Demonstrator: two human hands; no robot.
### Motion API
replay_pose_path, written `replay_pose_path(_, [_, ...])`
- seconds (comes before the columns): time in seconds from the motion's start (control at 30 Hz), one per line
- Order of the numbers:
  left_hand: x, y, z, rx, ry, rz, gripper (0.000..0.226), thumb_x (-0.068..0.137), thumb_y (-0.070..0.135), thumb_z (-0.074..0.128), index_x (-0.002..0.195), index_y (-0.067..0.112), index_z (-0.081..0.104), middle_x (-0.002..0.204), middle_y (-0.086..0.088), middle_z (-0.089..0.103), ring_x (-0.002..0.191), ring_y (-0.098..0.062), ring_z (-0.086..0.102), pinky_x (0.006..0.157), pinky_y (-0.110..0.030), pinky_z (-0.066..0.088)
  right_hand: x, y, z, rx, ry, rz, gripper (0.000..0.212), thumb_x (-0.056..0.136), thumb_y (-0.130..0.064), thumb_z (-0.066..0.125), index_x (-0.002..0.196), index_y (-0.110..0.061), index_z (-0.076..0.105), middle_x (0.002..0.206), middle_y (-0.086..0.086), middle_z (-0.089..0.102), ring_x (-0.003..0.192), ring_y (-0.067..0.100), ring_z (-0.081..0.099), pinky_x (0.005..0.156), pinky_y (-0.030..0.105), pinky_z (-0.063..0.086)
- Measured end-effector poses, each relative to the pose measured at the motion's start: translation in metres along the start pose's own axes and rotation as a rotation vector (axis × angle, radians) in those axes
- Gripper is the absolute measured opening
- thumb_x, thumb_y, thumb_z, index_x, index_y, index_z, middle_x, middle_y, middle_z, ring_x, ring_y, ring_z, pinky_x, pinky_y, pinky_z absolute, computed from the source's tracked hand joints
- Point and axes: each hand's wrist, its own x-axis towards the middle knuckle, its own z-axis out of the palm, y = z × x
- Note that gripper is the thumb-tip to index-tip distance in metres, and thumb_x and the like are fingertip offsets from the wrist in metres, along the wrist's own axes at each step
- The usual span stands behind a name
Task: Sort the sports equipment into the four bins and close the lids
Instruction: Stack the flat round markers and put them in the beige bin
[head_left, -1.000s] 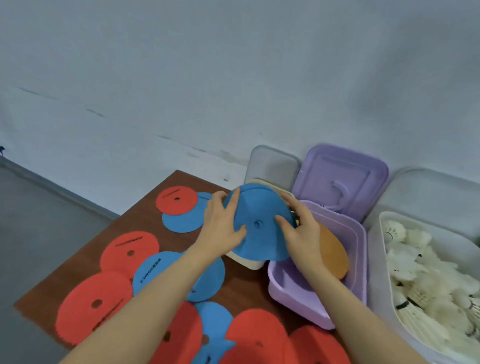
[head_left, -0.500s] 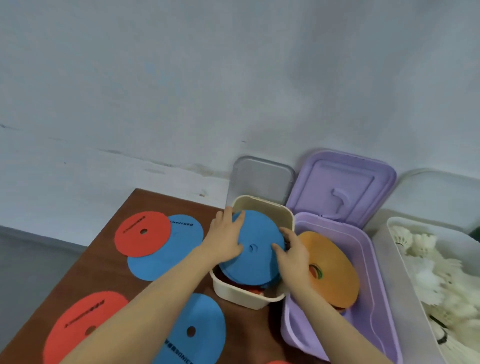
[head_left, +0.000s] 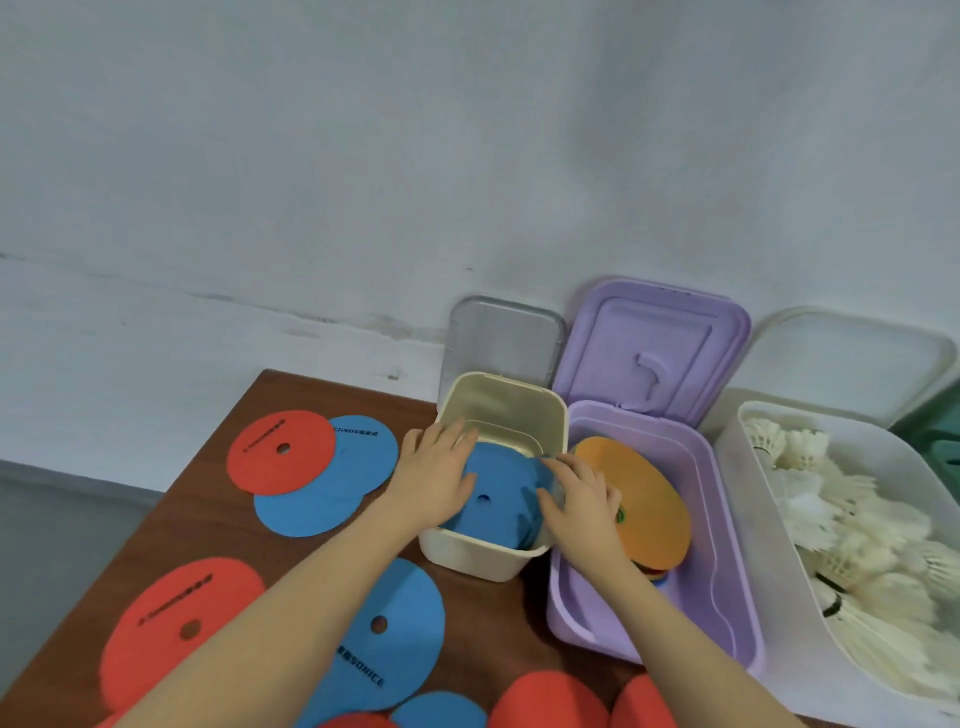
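A blue flat disc (head_left: 493, 488) with a centre hole lies bent inside the cream bin (head_left: 550, 421). My left hand (head_left: 434, 478) presses on the disc's left side with straight fingers. My right hand (head_left: 579, 499) presses its right edge at the bin's rim. To the right, the purple bin (head_left: 696, 519) holds an orange disc (head_left: 649, 499) on top of others. Several red and blue discs lie loose on the brown table (head_left: 208, 525), among them a red disc (head_left: 280, 449) and a blue disc (head_left: 389, 634).
The cream bin's grey lid (head_left: 506, 338) and the purple lid (head_left: 652, 348) stand open against the wall. A clear bin (head_left: 753, 519) at the right holds several white shuttlecocks (head_left: 841, 530), its lid (head_left: 852, 364) leaning behind it.
Both hands have lowered the blue disc from above the bins down into the cream bin and now press it in. The view has shifted left and closer.
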Motion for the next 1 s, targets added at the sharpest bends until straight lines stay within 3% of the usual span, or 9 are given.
replay_pose_path(0.17, [-0.042, 0.031, -0.012, -0.012, 0.045, 0.008, 0.056, 0.096, 0.036, 0.039, 0.147, 0.018, 0.021, 0.153, -0.002, 0.019, 0.137, -0.021, 0.022, 0.108, -0.038, 0.017, -0.043, 0.011, -0.013, 0.055, 0.041, -0.085, 0.049, 0.084, -0.036, 0.037, 0.127, -0.023, 0.054, 0.125, -0.002, 0.051, 0.114, 0.023, 0.043, 0.089, 0.034, 0.025])
replay_pose_path(0.33, [-0.079, 0.071, -0.021, 0.008, 0.047, 0.008, 0.055, 0.096, 0.036, 0.039, 0.146, 0.018, 0.024, 0.154, -0.004, 0.020, 0.139, -0.022, 0.021, 0.109, -0.037, 0.015, -0.088, 0.035, -0.024, 0.110, 0.121, -0.144, 0.041, 0.082, -0.027, 0.045, 0.119, -0.017, 0.061, 0.114, 0.002, 0.058, 0.105, 0.026, 0.050, 0.083, 0.032, 0.028])
replay_pose_path(0.47, [-0.119, 0.102, -0.010, -0.051, 0.119, 0.046, 0.048, 0.084, 0.027, 0.052, 0.129, 0.013, 0.052, 0.136, -0.011, 0.049, 0.121, -0.033, 0.047, 0.095, -0.046, 0.037, -0.136, 0.059, -0.028, 0.198, 0.266, -0.234, 0.034, 0.087, -0.029, 0.042, 0.107, -0.014, 0.065, 0.099, -0.001, 0.062, 0.090, 0.017, 0.052, 0.075, 0.024, 0.028])
replay_pose_path(0.53, [-0.139, 0.116, 0.003, -0.108, 0.153, 0.022, 0.046, 0.078, 0.030, 0.049, 0.120, 0.013, 0.057, 0.124, -0.011, 0.056, 0.109, -0.034, 0.052, 0.084, -0.046, 0.043, -0.160, 0.072, -0.026, 0.237, 0.261, -0.257, 0.029, 0.088, -0.028, 0.044, 0.103, -0.014, 0.066, 0.093, -0.002, 0.062, 0.085, 0.017, 0.056, 0.074, 0.026, 0.035])
replay_pose_path(0.63, [-0.166, 0.136, 0.024, -0.142, 0.072, -0.035, 0.056, 0.081, 0.040, 0.036, 0.128, 0.014, 0.051, 0.133, -0.010, 0.046, 0.118, -0.034, 0.042, 0.094, -0.045, 0.036, -0.194, 0.093, -0.011, 0.221, 0.139, -0.232, 0.027, 0.085, -0.032, 0.048, 0.099, -0.018, 0.066, 0.087, -0.005, 0.060, 0.081, 0.019, 0.058, 0.068, 0.032, 0.042])
replay_pose_path(0.73, [-0.190, 0.146, 0.047, -0.106, -0.104, -0.084, 0.056, 0.089, 0.039, 0.042, 0.141, 0.018, 0.035, 0.147, -0.006, 0.027, 0.131, -0.029, 0.025, 0.105, -0.039, 0.022, -0.223, 0.108, 0.011, 0.112, -0.075, -0.121, 0.039, 0.079, -0.048, 0.048, 0.106, -0.026, 0.066, 0.099, -0.006, 0.058, 0.090, 0.023, 0.055, 0.073, 0.034, 0.036])
replay_pose_path(0.83, [-0.213, 0.151, 0.072, -0.059, -0.289, -0.102, 0.062, 0.091, 0.042, 0.047, 0.144, 0.019, 0.025, 0.152, -0.007, 0.016, 0.136, -0.029, 0.016, 0.108, -0.041, 0.018, -0.245, 0.111, 0.029, -0.056, -0.338, -0.014, 0.062, 0.077, -0.058, 0.052, 0.134, -0.033, 0.048, 0.136, -0.001, 0.041, 0.118, 0.026, 0.037, 0.094, 0.038, 0.029])
replay_pose_path(0.93, [-0.235, 0.151, 0.095, -0.020, -0.467, -0.153, 0.075, 0.089, 0.049, 0.049, 0.148, 0.020, 0.013, 0.155, -0.008, 0.003, 0.139, -0.031, 0.010, 0.110, -0.045, 0.015, -0.261, 0.106, 0.040, -0.117, -0.404, 0.050, 0.071, 0.083, -0.056, 0.055, 0.144, -0.036, 0.027, 0.153, -0.001, 0.014, 0.134, 0.028, 0.019, 0.106, 0.040, 0.019])
replay_pose_path(1.0, [-0.248, 0.151, 0.106, 0.008, -0.487, -0.172, 0.081, 0.088, 0.054, 0.049, 0.149, 0.024, 0.005, 0.156, -0.007, 0.001, 0.139, -0.030, 0.012, 0.109, -0.045, 0.017, -0.267, 0.102, 0.043, -0.090, -0.376, 0.078, 0.067, 0.084, -0.053, 0.056, 0.143, -0.037, 0.028, 0.153, 0.000, 0.013, 0.135, 0.028, 0.017, 0.108, 0.041, 0.016])
